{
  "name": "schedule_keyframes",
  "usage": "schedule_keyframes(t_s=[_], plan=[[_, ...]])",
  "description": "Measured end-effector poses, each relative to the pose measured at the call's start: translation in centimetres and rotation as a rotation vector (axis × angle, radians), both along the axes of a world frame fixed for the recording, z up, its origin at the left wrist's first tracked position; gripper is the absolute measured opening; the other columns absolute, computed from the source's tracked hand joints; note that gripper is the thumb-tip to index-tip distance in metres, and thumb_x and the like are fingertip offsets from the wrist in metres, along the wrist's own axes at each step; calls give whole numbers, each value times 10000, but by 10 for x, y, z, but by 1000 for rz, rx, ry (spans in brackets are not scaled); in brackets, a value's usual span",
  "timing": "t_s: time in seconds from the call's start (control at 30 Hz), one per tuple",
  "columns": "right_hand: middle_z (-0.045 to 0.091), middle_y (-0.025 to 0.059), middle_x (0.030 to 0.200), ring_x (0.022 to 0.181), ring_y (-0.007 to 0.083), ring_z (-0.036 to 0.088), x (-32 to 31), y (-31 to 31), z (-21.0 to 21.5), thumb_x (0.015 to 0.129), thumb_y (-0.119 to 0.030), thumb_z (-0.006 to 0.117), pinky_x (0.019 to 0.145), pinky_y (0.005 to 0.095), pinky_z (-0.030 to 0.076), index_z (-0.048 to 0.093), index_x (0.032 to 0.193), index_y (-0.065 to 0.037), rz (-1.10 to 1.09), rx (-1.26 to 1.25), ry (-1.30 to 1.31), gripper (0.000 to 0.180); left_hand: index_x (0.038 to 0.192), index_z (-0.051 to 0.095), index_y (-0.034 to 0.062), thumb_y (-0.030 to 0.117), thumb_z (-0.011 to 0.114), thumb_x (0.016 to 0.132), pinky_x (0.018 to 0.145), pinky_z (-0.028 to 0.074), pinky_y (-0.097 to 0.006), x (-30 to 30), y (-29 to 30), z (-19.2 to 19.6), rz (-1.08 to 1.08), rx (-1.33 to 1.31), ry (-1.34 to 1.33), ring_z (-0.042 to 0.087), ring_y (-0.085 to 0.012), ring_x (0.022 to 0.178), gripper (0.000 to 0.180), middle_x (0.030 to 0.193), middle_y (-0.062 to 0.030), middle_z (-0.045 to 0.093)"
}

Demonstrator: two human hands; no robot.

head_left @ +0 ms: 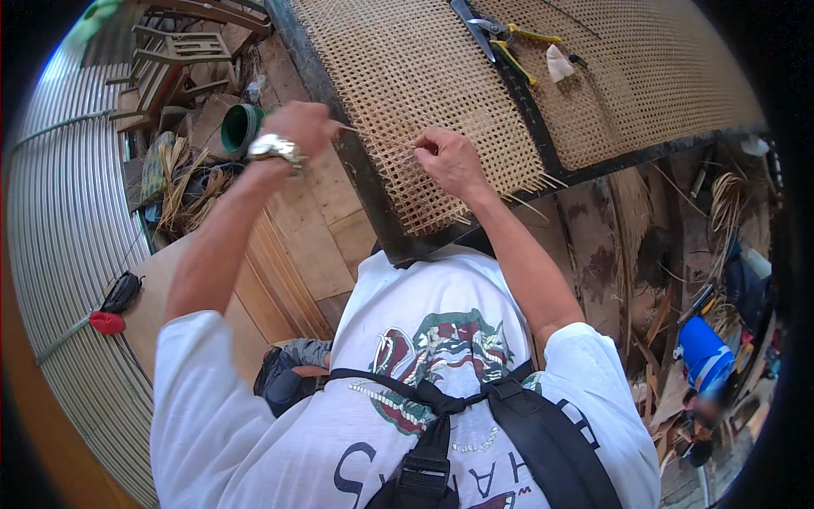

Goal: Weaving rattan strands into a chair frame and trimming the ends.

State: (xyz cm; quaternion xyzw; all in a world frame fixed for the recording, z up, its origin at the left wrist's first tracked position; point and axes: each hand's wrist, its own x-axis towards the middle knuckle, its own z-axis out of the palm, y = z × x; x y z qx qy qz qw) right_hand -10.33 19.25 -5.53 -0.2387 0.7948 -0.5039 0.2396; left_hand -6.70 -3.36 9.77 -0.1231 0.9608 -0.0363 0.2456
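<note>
A woven cane panel (398, 76) in a dark frame (365, 187) lies in front of me, its loose strand ends sticking out at the near right corner. My left hand (303, 127), with a metal watch (277, 149) on the wrist, is off the panel's left edge. Its fingers are closed on a thin cane strand (346, 127) that runs toward the weave. Over the middle of the weave, my right hand (451, 163) has thumb and fingers pinched together; what lies between them is hidden.
Yellow-handled pruning shears (509, 38) and a crumpled white piece (559, 64) lie on the panel's far right part. Wooden chairs (182, 55) and a green bucket (241, 129) stand at left. On the right are a coil of cane (725, 199) and a blue container (705, 355).
</note>
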Motion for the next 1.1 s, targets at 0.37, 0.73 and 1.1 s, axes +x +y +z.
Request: schedule_keyframes(t_s=[0.37, 0.73, 1.1], plan=[[685, 15, 829, 757, 91, 617, -25, -14, 17, 935, -174, 682, 688, 254, 501, 711, 1048, -38, -26, -290, -299, 179, 918, 688, 69, 407, 575, 923, 724, 522, -466, -15, 24, -6, 41, 341, 123, 672, -361, 817, 357, 856, -175, 695], [698, 145, 794, 736, 270, 682, -23, -11, -2, 756, -231, 656, 713, 363, 541, 712, 802, -35, -81, 31, -137, 209, 886, 729, -4, 234, 608, 846, 736, 567, -445, -30, 50, -63, -224, 33, -362, 696, -370, 858, 270, 897, -214, 712], [711, 130, 839, 776, 270, 686, -30, -15, -7, 775, -273, 692, 734, 376, 543, 732, 848, -50, 45, 39, -103, 239, 878, 706, -29, 119, 593, 843, 754, 576, -455, -10, 78, -65, -72, 59, -150, 701, -369, 902, 190, 906, -233, 704]])
